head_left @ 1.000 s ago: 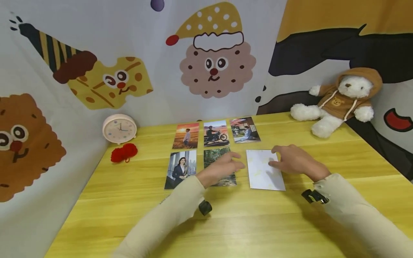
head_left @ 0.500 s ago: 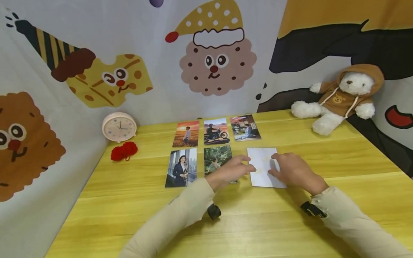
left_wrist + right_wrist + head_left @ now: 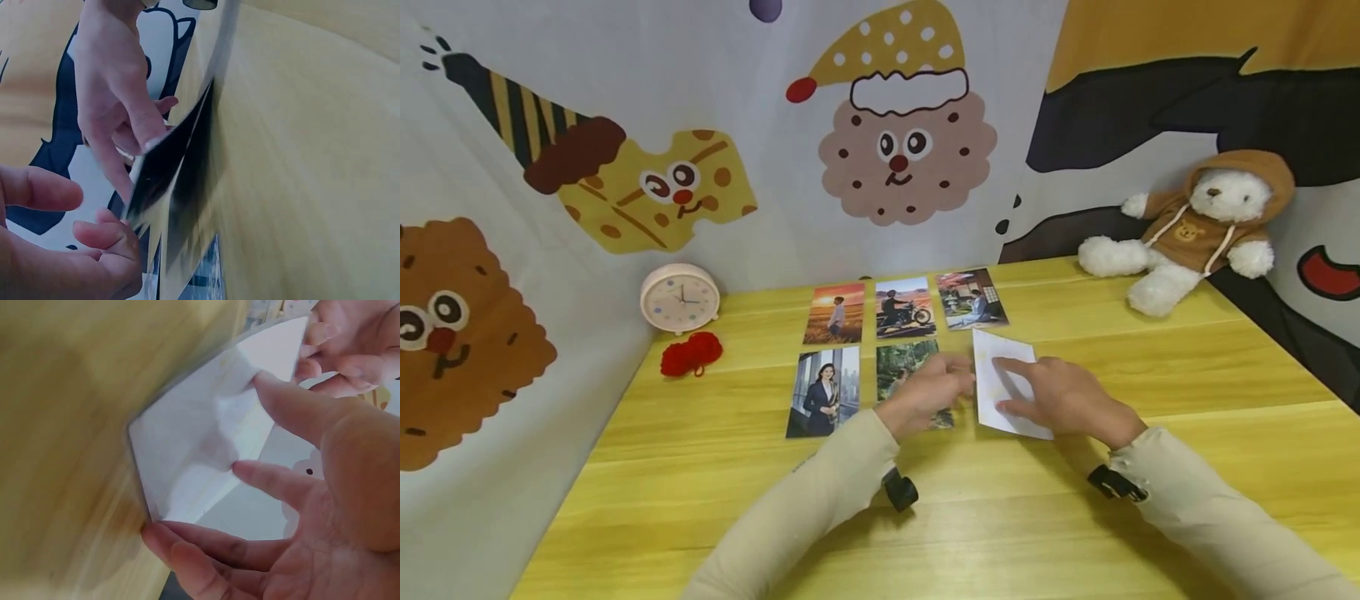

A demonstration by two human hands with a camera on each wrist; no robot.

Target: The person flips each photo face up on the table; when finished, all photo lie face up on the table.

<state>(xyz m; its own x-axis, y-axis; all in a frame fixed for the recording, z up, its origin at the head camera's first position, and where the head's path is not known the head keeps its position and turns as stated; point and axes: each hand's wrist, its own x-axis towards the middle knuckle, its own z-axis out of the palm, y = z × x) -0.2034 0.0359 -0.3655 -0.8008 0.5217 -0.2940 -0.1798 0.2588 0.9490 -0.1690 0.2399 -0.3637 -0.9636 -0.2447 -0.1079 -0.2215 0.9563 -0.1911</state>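
A white-backed photo card (image 3: 1003, 400) lies picture side down, its left edge raised off the table and its right end low. My left hand (image 3: 928, 390) has curled fingers at that raised edge; in the left wrist view the card's dark picture side (image 3: 165, 159) meets its fingertips. My right hand (image 3: 1071, 400) lies over the card, with spread fingertips touching the white back. In the right wrist view, two right-hand tips rest on the card's back (image 3: 187, 437) and others are by its lower edge. The left hand partly covers a forest photo (image 3: 906, 367).
A suited-person photo (image 3: 823, 392) lies at left. Behind are a sunset photo (image 3: 835, 312), a motorcycle photo (image 3: 904, 308) and a garden photo (image 3: 972, 298). A clock (image 3: 680, 298), red yarn (image 3: 691, 354) and a teddy bear (image 3: 1195, 233) stand farther out on the yellow table (image 3: 985, 533).
The card lay flat and now its left edge is lifted. My left hand came right to that edge and its fingers curled. My right hand moved left over the card.
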